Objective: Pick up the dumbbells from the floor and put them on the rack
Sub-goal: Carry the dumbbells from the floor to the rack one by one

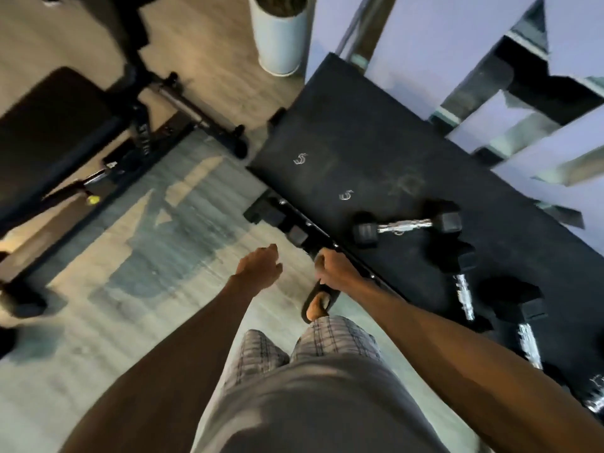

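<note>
Below the rack's front edge, the left hand (258, 266) hangs empty, fingers loosely curled. The right hand (336, 268) is curled against that edge; whether it grips anything is unclear. Just beyond the right fingers, a dumbbell (407, 225) lies on the rack (343, 142).

Pale wood-look floor (98, 338) underfoot, black padded bench (49, 125) off left, white planter (277, 37) up top, lilac wall (425, 44) with mirrored strips.

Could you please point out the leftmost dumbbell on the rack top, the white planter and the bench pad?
dumbbell (405, 225): head view, chrome handle.
white planter (277, 44): head view, side wall.
bench pad (49, 122): head view, top surface.
</note>
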`<action>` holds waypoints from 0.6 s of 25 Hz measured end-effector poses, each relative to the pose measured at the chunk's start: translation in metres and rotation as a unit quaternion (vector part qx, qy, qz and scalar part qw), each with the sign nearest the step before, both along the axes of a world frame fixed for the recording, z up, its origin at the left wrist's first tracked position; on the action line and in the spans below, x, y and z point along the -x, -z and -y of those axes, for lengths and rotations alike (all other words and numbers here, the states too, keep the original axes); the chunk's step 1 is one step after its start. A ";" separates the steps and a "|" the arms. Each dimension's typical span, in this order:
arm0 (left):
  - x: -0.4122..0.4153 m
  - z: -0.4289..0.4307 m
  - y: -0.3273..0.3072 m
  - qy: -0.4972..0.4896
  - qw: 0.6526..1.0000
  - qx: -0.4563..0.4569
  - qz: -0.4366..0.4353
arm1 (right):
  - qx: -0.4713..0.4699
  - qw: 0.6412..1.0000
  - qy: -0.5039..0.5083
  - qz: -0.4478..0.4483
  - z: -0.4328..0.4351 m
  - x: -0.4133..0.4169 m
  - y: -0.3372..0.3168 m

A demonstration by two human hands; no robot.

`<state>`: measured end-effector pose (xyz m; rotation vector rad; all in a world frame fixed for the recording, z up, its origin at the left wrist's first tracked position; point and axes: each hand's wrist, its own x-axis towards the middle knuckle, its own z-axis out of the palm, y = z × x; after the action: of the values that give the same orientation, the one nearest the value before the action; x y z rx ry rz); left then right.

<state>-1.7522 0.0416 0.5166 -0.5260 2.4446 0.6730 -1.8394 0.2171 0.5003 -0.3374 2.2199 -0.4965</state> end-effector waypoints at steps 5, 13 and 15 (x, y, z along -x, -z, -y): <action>-0.190 0.091 0.013 -0.145 0.986 0.000 0.078 | -0.033 0.961 -0.274 -0.031 0.114 -0.111 -0.006; -0.442 0.124 0.024 -0.437 0.892 -0.068 0.091 | -0.017 0.858 -0.513 -0.024 0.263 -0.277 -0.008; -0.486 0.123 0.026 -0.491 0.863 -0.080 0.087 | -0.013 0.823 -0.567 -0.022 0.297 -0.314 -0.006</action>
<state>-1.2664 -0.0813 0.4909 -1.7118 1.7937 1.1276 -1.5253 -0.0798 0.5064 -1.5183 1.6480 0.2090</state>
